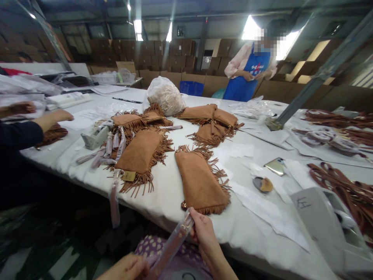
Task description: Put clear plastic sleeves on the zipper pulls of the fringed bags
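At the near edge of the white surface (pixel 163 202), the left hand (pixel 128 268) and right hand (pixel 204 231) each close their grip on a clear plastic strip (pixel 175 243), its far end just beside the tan fringed suede pouch (pixel 199 181).

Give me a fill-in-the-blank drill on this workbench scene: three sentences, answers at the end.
1. The left hand and right hand both hold one long strip wrapped in clear ____.
2. The fringed pouch nearest the right hand lies on the white table and is ____ in colour.
3. The person standing across the table wears a ____ apron.

Missing words: plastic; brown; blue.
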The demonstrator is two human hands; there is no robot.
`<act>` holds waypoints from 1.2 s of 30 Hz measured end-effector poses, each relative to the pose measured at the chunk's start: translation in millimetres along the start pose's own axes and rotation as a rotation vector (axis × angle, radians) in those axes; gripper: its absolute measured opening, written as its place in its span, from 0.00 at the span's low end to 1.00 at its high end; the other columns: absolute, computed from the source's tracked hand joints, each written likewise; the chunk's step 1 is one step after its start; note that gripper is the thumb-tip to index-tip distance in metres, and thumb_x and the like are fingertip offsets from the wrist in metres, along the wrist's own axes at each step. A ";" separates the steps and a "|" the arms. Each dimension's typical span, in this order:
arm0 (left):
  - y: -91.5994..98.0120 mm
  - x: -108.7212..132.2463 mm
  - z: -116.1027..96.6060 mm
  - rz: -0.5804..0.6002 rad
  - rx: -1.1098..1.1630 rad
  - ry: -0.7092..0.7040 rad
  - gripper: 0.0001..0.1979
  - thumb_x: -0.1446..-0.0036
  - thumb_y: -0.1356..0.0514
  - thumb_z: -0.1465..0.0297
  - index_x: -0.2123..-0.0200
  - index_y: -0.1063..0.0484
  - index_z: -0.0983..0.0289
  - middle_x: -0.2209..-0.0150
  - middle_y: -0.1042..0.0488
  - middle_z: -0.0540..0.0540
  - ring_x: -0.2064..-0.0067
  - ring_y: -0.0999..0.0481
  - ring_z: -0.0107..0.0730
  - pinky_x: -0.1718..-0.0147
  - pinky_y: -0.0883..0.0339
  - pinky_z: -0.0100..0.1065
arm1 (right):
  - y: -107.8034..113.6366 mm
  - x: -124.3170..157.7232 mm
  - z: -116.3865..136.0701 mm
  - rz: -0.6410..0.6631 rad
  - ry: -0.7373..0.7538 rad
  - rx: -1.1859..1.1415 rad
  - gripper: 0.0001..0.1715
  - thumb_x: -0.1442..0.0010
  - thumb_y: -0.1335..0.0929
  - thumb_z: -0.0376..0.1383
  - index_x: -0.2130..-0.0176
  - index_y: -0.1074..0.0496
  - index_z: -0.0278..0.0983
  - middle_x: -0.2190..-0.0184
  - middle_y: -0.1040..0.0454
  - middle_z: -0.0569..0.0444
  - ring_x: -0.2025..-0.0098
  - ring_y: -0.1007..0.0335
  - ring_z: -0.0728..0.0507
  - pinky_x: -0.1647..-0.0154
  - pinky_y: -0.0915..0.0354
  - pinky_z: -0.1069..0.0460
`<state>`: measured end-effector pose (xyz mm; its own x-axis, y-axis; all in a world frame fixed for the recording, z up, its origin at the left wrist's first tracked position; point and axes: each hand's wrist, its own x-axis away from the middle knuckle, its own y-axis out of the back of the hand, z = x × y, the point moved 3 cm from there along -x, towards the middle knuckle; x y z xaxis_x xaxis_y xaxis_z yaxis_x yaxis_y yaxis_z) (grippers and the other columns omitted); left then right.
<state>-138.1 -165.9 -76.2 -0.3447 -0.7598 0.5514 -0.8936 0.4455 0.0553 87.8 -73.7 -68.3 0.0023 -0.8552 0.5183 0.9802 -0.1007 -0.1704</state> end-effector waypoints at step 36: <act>-47.1 -95.7 -72.6 -0.228 0.299 -0.235 0.14 0.49 0.41 0.61 0.76 0.36 0.66 0.81 0.33 0.48 0.80 0.38 0.24 0.79 0.44 0.26 | 7.7 5.8 4.0 0.097 0.062 0.298 0.31 0.51 0.35 0.60 0.79 0.33 0.34 0.89 0.34 0.59 0.90 0.44 0.53 0.88 0.52 0.57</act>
<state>-42.2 -79.8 -71.2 -0.1538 -0.9252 0.3469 -0.9864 0.1231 -0.1090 96.1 -77.4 -63.3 0.0959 -0.8836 0.4583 0.9908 0.1289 0.0414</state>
